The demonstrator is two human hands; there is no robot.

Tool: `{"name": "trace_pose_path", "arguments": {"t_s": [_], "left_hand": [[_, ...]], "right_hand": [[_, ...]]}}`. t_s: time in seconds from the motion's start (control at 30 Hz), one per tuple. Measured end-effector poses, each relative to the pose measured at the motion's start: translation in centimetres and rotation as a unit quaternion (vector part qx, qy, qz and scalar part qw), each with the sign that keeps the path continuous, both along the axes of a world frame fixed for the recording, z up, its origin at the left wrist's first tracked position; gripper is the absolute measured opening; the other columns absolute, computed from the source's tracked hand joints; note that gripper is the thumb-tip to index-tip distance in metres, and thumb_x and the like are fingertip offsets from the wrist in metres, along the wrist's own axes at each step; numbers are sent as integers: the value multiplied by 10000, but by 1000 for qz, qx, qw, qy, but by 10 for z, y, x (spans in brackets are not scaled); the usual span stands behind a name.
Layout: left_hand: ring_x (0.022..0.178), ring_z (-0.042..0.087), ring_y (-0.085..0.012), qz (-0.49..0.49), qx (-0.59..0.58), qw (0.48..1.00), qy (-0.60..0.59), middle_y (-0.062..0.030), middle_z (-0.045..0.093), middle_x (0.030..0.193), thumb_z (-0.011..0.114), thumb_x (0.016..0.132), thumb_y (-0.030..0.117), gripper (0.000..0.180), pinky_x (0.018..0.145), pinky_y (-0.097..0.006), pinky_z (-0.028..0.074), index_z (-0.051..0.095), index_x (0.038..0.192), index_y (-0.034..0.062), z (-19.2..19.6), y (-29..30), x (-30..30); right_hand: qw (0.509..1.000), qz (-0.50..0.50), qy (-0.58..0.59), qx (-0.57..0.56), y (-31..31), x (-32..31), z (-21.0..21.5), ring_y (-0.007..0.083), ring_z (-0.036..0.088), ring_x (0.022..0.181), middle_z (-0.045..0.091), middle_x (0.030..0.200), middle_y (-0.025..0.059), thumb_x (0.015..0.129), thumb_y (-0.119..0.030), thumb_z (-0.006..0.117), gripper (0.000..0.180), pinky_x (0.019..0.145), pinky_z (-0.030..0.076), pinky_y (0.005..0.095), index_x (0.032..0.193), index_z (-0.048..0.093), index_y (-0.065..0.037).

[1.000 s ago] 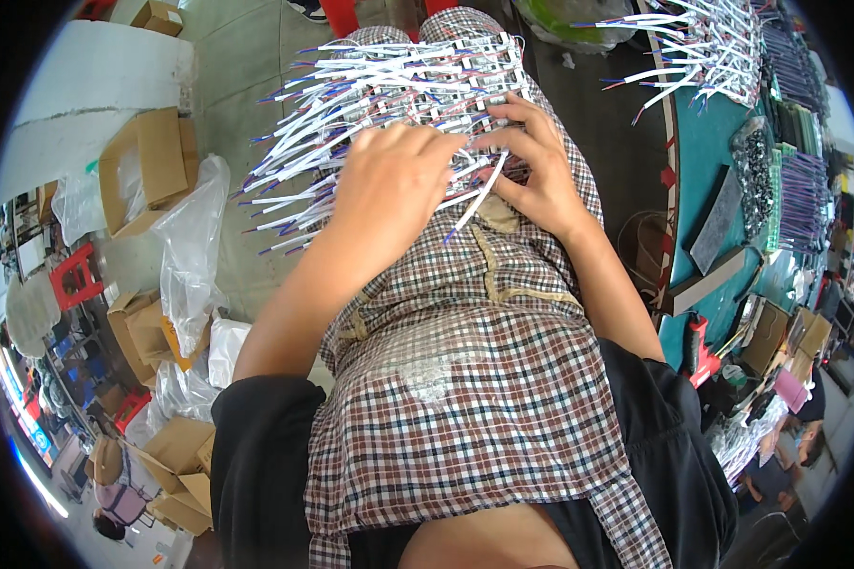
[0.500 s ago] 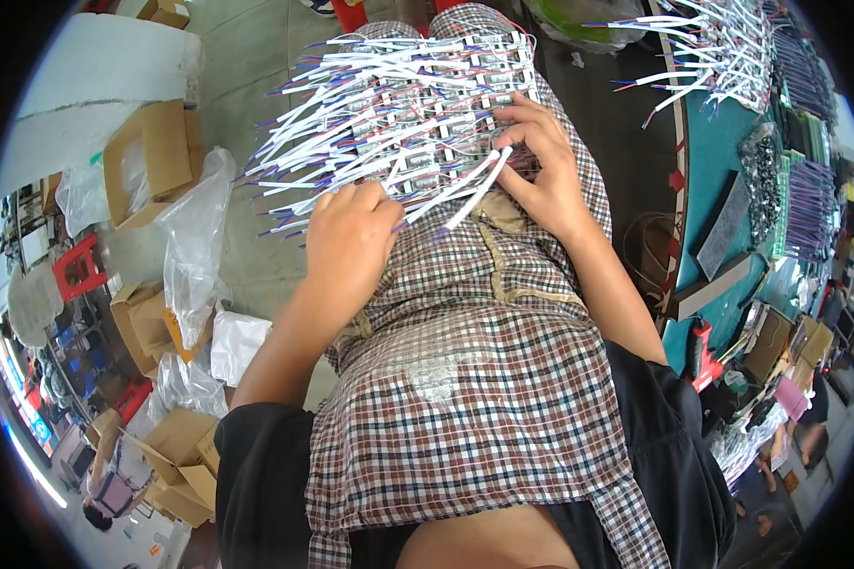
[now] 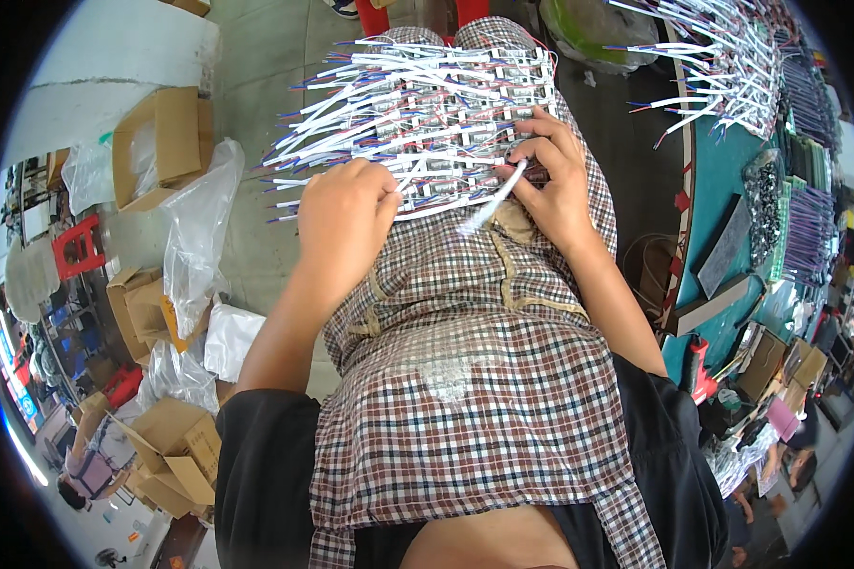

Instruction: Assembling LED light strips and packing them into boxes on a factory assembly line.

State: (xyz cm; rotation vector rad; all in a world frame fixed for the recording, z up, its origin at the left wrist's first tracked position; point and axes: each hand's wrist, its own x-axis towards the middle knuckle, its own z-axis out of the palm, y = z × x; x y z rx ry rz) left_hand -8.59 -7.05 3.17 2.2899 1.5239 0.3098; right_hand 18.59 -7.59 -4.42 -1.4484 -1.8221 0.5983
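Across my lap, on a checked apron (image 3: 465,417), lies a panel of small circuit boards (image 3: 446,114) with rows of white-sleeved wires whose thin red and blue ends stick out to the left. My right hand (image 3: 558,185) is at the panel's near right corner, its thumb and forefinger pinched on one white-sleeved wire (image 3: 495,201) that slants down toward me, blurred at its free end. The other fingers rest on the panel's right side. My left hand (image 3: 344,216) is curled over the near left wires; what its fingers hold is hidden.
At right, a green-topped table (image 3: 707,247) carries another wired panel (image 3: 731,71), dark bars and a red-handled tool (image 3: 699,370). Left on the floor are cardboard boxes (image 3: 166,142), plastic bags (image 3: 199,228) and a red stool (image 3: 78,245). Other people are at the edges.
Two white-sleeved wires slanted from my right hand before; now one does, and another lies along the panel's near edge. My left hand has shifted slightly up against the panel. The view has moved slightly.
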Motion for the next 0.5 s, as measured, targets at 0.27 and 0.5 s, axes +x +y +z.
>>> {"name": "trace_pose_path", "arguments": {"t_s": [0.27,0.5], "left_hand": [[802,678,-311,99,78,992,16,-139,699,873,704,904,166,121,701,-384,498,685,921,47,-14,38,-36],[869,648,-299,187,86,975,86,-76,676,946,697,819,93,125,786,-410,479,687,939,127,-10,38,-58]], "right_hand": [[999,-3,-32,28,-3,-2,6,337,489,1350,623,1226,61,742,-140,816,180,1148,282,550,891,715,-135],[998,-14,-65,12,-2,-7,12,325,499,1339,612,1216,56,733,-150,813,154,1124,302,525,854,718,-139]]}}
